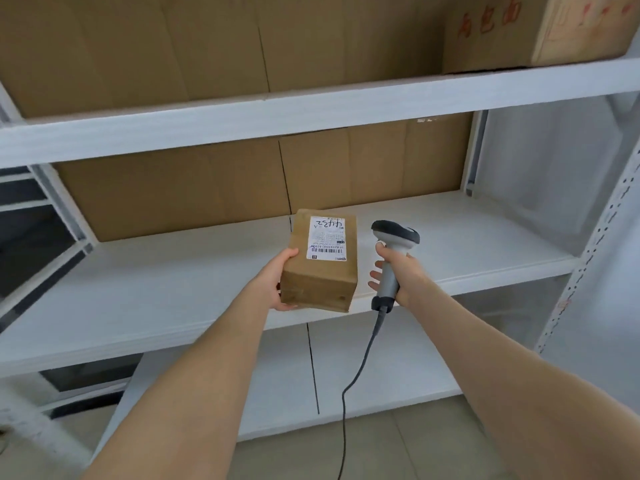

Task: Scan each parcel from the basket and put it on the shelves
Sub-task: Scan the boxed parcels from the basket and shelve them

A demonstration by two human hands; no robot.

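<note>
My left hand [277, 280] grips a small brown cardboard parcel [320, 278] by its left side, over the front edge of the white middle shelf [156, 289]. A white shipping label [327, 239] with a barcode and handwritten digits faces up on the parcel. My right hand [398, 271] is closed around the grey handle of a corded barcode scanner [393, 258], held upright just to the right of the parcel, its dark head turned away from me. The scanner's cable [346, 393] hangs down toward the floor. No basket is in view.
Flattened brown cardboard [207, 188] lines the back of the middle shelf, and more cardboard boxes [242, 39] fill the top shelf. A lower white shelf [294, 368] sits beneath. A perforated white upright [602, 233] stands at the right; dark frames at the far left.
</note>
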